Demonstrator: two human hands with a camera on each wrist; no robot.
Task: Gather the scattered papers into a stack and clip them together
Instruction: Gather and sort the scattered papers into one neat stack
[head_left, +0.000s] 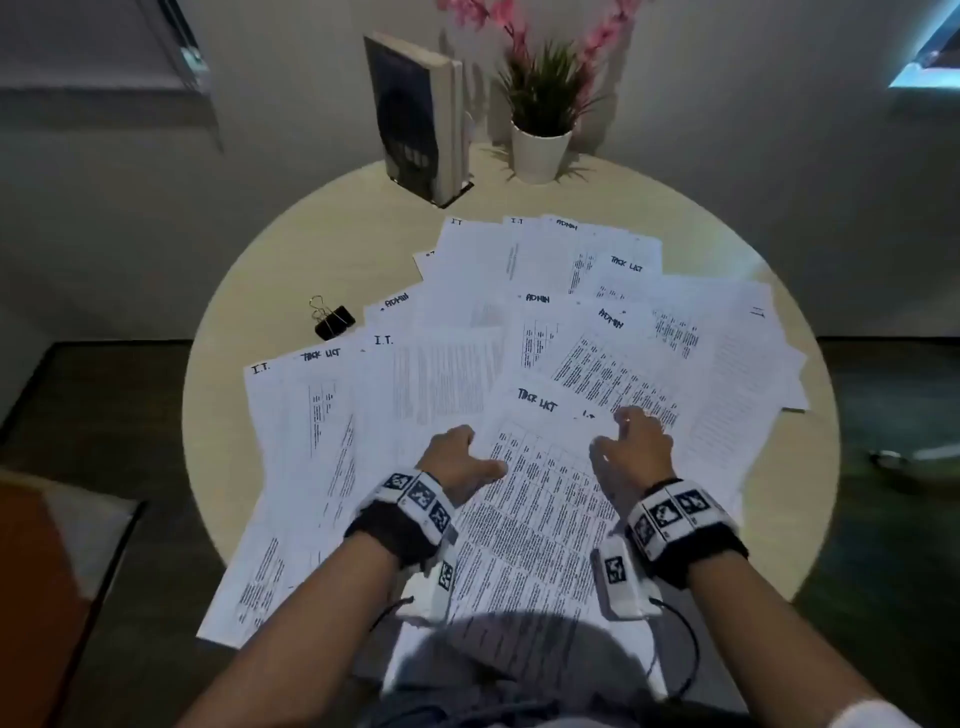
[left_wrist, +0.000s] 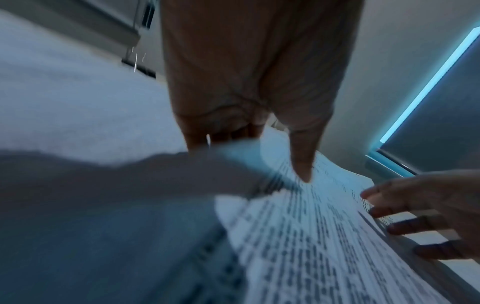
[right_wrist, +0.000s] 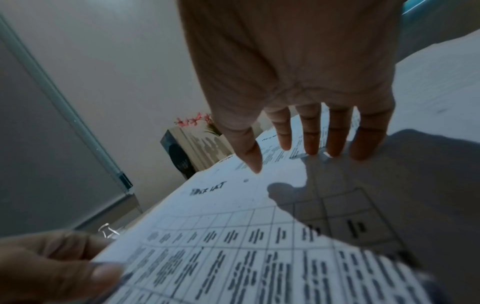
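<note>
A round tabletop (head_left: 270, 291) fills the middle of the head view, and scattered papers (head_left: 467, 374) cover most of it. Several sheets hang over its lower-left and right edges. Bare tabletop shows at the left rim and along the top, where a black binder clip (head_left: 332, 321) lies just beside the papers at centre left.

The left hand (head_left: 457, 462) pinches the left edge of one sheet (head_left: 540, 499), lower centre, thumb on top and fingers curled beneath. The right hand (head_left: 631, 447) hovers at that sheet's right side, fingers (right_wrist: 310, 133) spread apart and holding nothing.

That sheet reads "TASK LIST"; others read "I.T." and "ADMIN".

At top centre stand a book (head_left: 415, 114) and a potted plant (head_left: 543, 130).
</note>
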